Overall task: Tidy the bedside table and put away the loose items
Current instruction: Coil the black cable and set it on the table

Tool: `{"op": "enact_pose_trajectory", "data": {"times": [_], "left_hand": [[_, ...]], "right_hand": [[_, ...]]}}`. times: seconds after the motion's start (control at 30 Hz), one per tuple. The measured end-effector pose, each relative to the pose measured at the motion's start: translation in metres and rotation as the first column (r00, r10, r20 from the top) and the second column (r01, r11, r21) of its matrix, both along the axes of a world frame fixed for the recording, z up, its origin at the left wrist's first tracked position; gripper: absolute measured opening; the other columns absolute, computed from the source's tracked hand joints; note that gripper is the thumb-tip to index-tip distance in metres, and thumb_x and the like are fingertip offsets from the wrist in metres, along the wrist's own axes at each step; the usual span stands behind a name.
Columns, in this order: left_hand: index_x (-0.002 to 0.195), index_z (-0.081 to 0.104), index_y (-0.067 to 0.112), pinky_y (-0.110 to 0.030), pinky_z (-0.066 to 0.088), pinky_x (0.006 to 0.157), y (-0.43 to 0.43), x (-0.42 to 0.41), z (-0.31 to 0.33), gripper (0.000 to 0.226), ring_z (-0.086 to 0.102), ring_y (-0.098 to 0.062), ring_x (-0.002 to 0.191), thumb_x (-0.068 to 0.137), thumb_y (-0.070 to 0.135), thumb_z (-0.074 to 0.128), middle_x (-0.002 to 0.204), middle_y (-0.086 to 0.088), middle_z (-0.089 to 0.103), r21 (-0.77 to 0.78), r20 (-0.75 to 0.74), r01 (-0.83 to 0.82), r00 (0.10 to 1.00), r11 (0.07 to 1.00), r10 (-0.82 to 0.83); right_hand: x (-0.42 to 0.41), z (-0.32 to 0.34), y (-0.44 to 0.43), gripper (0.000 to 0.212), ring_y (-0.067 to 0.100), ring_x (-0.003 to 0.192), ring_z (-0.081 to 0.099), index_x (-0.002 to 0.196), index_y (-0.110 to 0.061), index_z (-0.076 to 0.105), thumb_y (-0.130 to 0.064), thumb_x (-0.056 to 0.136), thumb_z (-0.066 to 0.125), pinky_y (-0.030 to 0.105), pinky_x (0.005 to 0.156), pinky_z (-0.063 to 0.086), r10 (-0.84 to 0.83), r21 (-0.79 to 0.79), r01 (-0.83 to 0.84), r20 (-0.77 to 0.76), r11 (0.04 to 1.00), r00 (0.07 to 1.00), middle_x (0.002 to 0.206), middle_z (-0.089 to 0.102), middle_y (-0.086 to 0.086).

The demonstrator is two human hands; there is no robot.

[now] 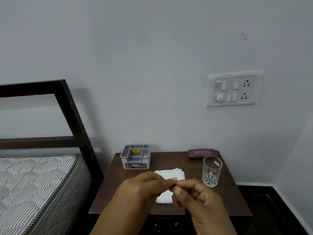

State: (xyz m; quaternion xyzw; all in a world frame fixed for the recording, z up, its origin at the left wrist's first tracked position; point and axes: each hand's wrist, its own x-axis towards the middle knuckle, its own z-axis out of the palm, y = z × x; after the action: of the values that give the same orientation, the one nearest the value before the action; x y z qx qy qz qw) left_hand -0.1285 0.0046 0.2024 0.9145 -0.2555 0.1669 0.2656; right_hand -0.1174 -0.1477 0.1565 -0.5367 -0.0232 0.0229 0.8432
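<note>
A white folded tissue (171,174) lies flat in the middle of the dark brown bedside table (169,158), partly hidden under my hands. My left hand (144,187) and my right hand (198,195) meet just above it, fingertips pinched together and touching. I see nothing held between them. A clear cut-glass tumbler (211,172) stands upright to the right of the tissue. A maroon spectacle case (201,153) lies at the back right edge. A grey plastic organiser box (135,156) with compartments sits at the back left.
A bed with a striped mattress (37,182) and a dark wooden headboard (74,119) stands close to the table's left side. A switchboard (232,89) is on the wall above the table. Dark floor (271,204) lies to the right.
</note>
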Motion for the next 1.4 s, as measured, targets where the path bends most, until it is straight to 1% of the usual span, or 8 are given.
{"op": "enact_pose_trajectory", "data": {"times": [0.13, 0.27, 0.43, 0.57, 0.93, 1.13, 1.2, 1.4], "left_hand": [[0.088, 0.077, 0.022, -0.021, 0.055, 0.062, -0.002, 0.005, 0.001, 0.031, 0.066, -0.008, 0.061, 0.081, -0.005, 0.063, 0.073, -0.001, 0.070, -0.485, -0.379, -0.241, 0.924, 0.841, 0.046], [0.092, 0.077, 0.018, -0.020, 0.056, 0.061, 0.001, 0.002, -0.003, 0.027, 0.072, -0.018, 0.069, 0.081, -0.001, 0.062, 0.077, -0.008, 0.075, -0.633, -0.591, -0.388, 0.801, 0.670, -0.093], [0.074, 0.076, 0.025, -0.016, 0.049, 0.060, 0.010, 0.004, 0.010, 0.026, 0.066, -0.008, 0.064, 0.089, 0.029, 0.056, 0.068, 0.000, 0.070, -0.402, -0.762, -0.249, 0.625, 0.881, -0.171], [0.077, 0.071, 0.022, -0.013, 0.045, 0.052, 0.009, 0.010, 0.016, 0.025, 0.063, -0.010, 0.058, 0.085, 0.040, 0.055, 0.059, 0.005, 0.057, -0.428, -0.813, -0.221, 0.519, 0.877, -0.266], [0.078, 0.059, 0.008, -0.016, 0.037, 0.036, -0.010, 0.011, 0.001, 0.019, 0.033, -0.005, 0.039, 0.082, 0.026, 0.055, 0.055, 0.002, 0.040, -0.841, -0.507, -0.524, 0.680, 0.133, -0.530], [0.069, 0.056, 0.007, -0.015, 0.031, 0.030, -0.022, 0.007, -0.009, 0.021, 0.030, -0.005, 0.032, 0.080, 0.024, 0.051, 0.048, 0.002, 0.036, -0.839, -0.417, -0.536, 0.742, -0.091, -0.525], [0.067, 0.059, 0.006, -0.016, 0.032, 0.032, -0.025, 0.004, -0.011, 0.022, 0.031, -0.006, 0.031, 0.078, 0.024, 0.052, 0.046, 0.001, 0.035, -0.839, -0.439, -0.539, 0.756, -0.081, -0.486], [0.078, 0.069, 0.012, -0.022, 0.046, 0.055, -0.026, -0.001, -0.027, 0.026, 0.050, -0.006, 0.046, 0.092, 0.011, 0.048, 0.053, 0.001, 0.049, -0.814, -0.542, -0.502, 0.838, 0.294, -0.068]], "right_hand": [[-0.002, 0.006, -0.010, 0.021, 0.006, 0.051, 0.061, 0.074, -0.024, 0.079, -0.027, 0.055, 0.070, 0.013, 0.051, 0.048, 0.044, -0.152, -0.035, 0.057, 0.988, 0.997, 0.071, 0.075, 0.009], [-0.004, 0.010, -0.012, 0.011, 0.003, 0.048, 0.060, 0.064, -0.024, 0.078, -0.019, 0.055, 0.073, 0.011, 0.050, 0.048, -0.051, -0.177, 0.067, 0.095, 0.982, 0.994, 0.056, 0.071, 0.005], [-0.005, 0.006, -0.012, 0.028, 0.003, 0.063, 0.067, 0.062, -0.030, 0.077, -0.003, 0.069, 0.076, 0.015, 0.065, 0.052, -0.016, -0.371, 0.076, 0.161, 0.926, 0.987, 0.067, 0.075, -0.003], [-0.006, 0.008, -0.007, 0.017, 0.005, 0.069, 0.069, 0.067, -0.032, 0.078, -0.015, 0.065, 0.076, 0.017, 0.068, 0.054, -0.015, -0.375, 0.091, 0.200, 0.923, 0.980, 0.074, 0.076, -0.004], [-0.005, -0.003, 0.015, 0.017, 0.005, 0.059, 0.065, 0.073, -0.033, 0.078, -0.027, 0.064, 0.065, 0.014, 0.058, 0.053, -0.143, -0.006, 0.143, 0.037, 0.990, 0.989, 0.062, 0.071, 0.004], [-0.006, -0.004, 0.023, 0.016, 0.008, 0.051, 0.063, 0.070, -0.018, 0.079, -0.019, 0.059, 0.067, 0.017, 0.049, 0.052, -0.136, 0.210, 0.146, -0.061, 0.967, 0.989, 0.055, 0.067, 0.004], [-0.006, -0.005, 0.024, 0.017, 0.008, 0.052, 0.064, 0.072, -0.020, 0.079, -0.019, 0.059, 0.068, 0.017, 0.051, 0.053, -0.168, 0.210, 0.178, -0.064, 0.961, 0.984, 0.055, 0.068, 0.005], [-0.004, -0.008, 0.031, 0.019, 0.009, 0.055, 0.062, 0.075, -0.027, 0.078, -0.025, 0.059, 0.068, 0.016, 0.053, 0.052, -0.250, 0.145, 0.250, -0.018, 0.957, 0.968, 0.058, 0.069, 0.005]]}}
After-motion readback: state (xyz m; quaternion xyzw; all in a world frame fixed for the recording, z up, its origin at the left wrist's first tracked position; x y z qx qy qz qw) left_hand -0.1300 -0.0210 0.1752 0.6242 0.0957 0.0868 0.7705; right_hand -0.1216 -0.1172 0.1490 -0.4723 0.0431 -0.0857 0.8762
